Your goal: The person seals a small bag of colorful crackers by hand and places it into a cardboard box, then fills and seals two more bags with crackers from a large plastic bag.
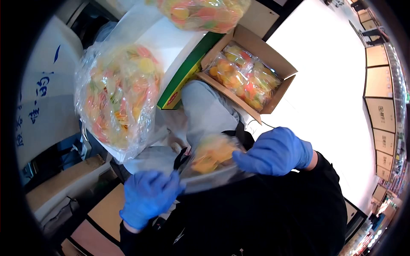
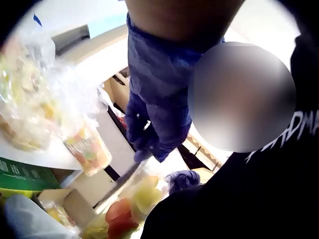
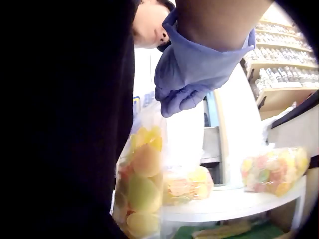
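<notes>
A clear plastic bag of colourful round pieces (image 1: 212,154) hangs low in front of the torso, blurred in the head view. My gloved left hand (image 1: 150,197) pinches one top corner of it, and my gloved right hand (image 1: 275,151) grips the opposite corner. In the left wrist view the left hand's (image 2: 159,107) fingertips close on the bag's top edge, above red and green pieces. From the right wrist view, the right hand (image 3: 192,82) has curled fingers over the bag's clear top (image 3: 149,117); its yellow and green pieces lie below.
A large clear bag of similar pieces (image 1: 121,96) lies on the white tabletop (image 1: 139,27) at left, with another large bag (image 1: 205,15) at the top. An open cardboard box (image 1: 228,94) holds several filled bags beside a green box (image 1: 194,57). My knee (image 1: 203,109) is between.
</notes>
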Demonstrator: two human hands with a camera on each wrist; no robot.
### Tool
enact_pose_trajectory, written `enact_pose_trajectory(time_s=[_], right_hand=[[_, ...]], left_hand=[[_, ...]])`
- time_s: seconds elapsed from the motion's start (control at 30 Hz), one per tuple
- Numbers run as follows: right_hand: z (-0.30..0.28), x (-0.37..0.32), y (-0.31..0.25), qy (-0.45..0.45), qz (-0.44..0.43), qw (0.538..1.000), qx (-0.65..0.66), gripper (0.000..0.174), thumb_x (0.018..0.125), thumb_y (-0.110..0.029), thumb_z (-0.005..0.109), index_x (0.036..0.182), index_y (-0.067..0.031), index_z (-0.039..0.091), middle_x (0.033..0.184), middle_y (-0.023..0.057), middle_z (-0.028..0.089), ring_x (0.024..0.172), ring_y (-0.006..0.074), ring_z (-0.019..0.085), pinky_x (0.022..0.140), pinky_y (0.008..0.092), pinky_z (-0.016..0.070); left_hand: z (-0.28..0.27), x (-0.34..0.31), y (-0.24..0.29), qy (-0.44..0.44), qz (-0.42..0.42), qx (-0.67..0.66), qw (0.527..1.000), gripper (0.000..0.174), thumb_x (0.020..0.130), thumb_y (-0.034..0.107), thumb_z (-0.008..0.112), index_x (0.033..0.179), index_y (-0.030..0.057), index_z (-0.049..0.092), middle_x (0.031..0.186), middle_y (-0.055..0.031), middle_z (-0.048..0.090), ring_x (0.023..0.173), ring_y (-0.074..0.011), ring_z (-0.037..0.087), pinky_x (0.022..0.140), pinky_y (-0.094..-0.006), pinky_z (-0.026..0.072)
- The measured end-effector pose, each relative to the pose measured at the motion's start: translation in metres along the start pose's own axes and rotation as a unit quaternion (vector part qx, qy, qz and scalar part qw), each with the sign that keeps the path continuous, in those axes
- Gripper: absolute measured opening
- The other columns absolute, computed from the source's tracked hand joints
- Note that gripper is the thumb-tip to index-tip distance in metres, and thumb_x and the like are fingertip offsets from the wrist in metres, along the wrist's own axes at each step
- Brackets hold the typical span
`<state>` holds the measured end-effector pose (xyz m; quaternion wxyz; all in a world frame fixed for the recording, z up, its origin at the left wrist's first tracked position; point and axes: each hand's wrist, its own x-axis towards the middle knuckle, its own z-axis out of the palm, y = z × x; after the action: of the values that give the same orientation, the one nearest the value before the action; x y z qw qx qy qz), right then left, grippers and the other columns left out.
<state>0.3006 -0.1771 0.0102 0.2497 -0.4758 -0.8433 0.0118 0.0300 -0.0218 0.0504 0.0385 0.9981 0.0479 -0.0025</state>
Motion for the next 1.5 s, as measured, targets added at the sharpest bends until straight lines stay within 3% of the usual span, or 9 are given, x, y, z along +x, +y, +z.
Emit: enact_pose_trajectory(time_s=[0.13,0.27,0.4,0.5,0.67,1.03,1.13,1.33,1.5], right_hand=[[-0.012,-0.024,-0.008,0.027,0.141,0.989,-0.042,0.035,0.063,-0.015,0.069,0.097,-0.0104,0.069,0.057,-0.0018,0.051,0.05,0.0124,0.052,0.043,0.0269,0.0353],[-0.003,-0.056,-0.004,0.094,0.215,0.971,-0.053,0.034,0.068,-0.024,0.072,0.101,-0.0178,0.068,0.059,-0.0052,0.053,0.05,0.0094,0.051,0.047,0.0259,0.0372],[0.011,-0.084,0.024,0.112,0.388,0.901,0.155,0.074,0.057,-0.048,0.08,0.121,-0.0176,0.059,0.109,0.0045,0.063,0.104,0.0292,0.057,0.086,0.0394,0.046],[0.056,-0.105,0.039,0.063,0.426,0.842,0.326,0.065,0.07,-0.045,0.072,0.126,-0.0179,0.054,0.115,0.006,0.061,0.104,0.0294,0.059,0.088,0.0376,0.0463],[0.085,-0.096,0.055,-0.007,0.435,0.87,0.233,0.056,0.08,-0.037,0.063,0.131,-0.0195,0.049,0.117,0.0061,0.06,0.101,0.0281,0.061,0.082,0.0342,0.0487],[0.095,-0.083,0.071,-0.007,0.391,0.872,0.292,0.053,0.081,-0.036,0.064,0.128,-0.0158,0.05,0.116,0.0079,0.059,0.099,0.027,0.06,0.082,0.0344,0.0486],[0.101,-0.08,0.076,0.006,0.366,0.881,0.3,0.053,0.082,-0.035,0.063,0.127,-0.0137,0.05,0.116,0.0082,0.059,0.1,0.0277,0.059,0.084,0.0342,0.0476],[0.112,-0.07,0.081,-0.003,0.344,0.869,0.357,0.048,0.083,-0.03,0.062,0.126,-0.0095,0.051,0.115,0.0098,0.059,0.1,0.0296,0.058,0.086,0.0364,0.0463],[0.122,-0.081,0.085,0.039,0.38,0.843,0.378,0.047,0.084,-0.029,0.063,0.125,-0.0099,0.053,0.115,0.0089,0.06,0.101,0.0285,0.058,0.089,0.0359,0.0452]], left_hand=[[0.023,0.086,0.019,0.04,0.05,-0.087,0.994,0.032,0.079,0.015,0.061,0.111,0.0115,0.063,0.083,0.0035,0.06,0.08,-0.0125,0.059,0.057,-0.0271,0.0489],[0.046,0.116,0.028,0.057,0.082,-0.121,0.988,0.044,0.076,0.016,0.063,0.12,0.0103,0.058,0.091,-0.0025,0.064,0.065,-0.0155,0.06,0.054,-0.0271,0.0488],[0.048,0.137,0.025,0.047,0.086,-0.208,0.973,0.037,0.081,0.016,0.062,0.116,0.0058,0.059,0.097,-0.0072,0.067,0.064,-0.0163,0.064,0.052,-0.0271,0.0507],[0.06,0.15,0.024,0.049,0.062,-0.262,0.962,0.04,0.08,0.016,0.062,0.119,0.0099,0.058,0.095,-0.0062,0.067,0.064,-0.0175,0.063,0.055,-0.0284,0.0505],[0.065,0.179,0.012,0.055,0.036,-0.234,0.97,0.036,0.08,0.016,0.062,0.116,0.0125,0.062,0.087,-0.0049,0.068,0.065,-0.0195,0.064,0.058,-0.0306,0.0509],[0.067,0.191,-0.011,-0.017,0.002,-0.276,0.961,0.031,0.077,0.021,0.066,0.107,0.0116,0.066,0.081,-0.0049,0.067,0.066,-0.0214,0.064,0.057,-0.0311,0.0491],[0.061,0.202,-0.012,0.046,-0.031,-0.274,0.96,0.032,0.078,0.023,0.065,0.109,0.0123,0.065,0.08,-0.0041,0.067,0.064,-0.0204,0.063,0.055,-0.0305,0.0479],[0.069,0.19,-0.019,0.01,0.035,-0.229,0.973,0.043,0.082,0.026,0.063,0.121,0.012,0.055,0.081,-0.0051,0.064,0.067,-0.0181,0.063,0.055,-0.0298,0.0494],[0.065,0.176,-0.035,-0.059,-0.059,-0.198,0.977,0.04,0.078,0.021,0.066,0.117,0.0161,0.057,0.081,-0.0034,0.064,0.066,-0.0192,0.062,0.055,-0.0311,0.0496]])
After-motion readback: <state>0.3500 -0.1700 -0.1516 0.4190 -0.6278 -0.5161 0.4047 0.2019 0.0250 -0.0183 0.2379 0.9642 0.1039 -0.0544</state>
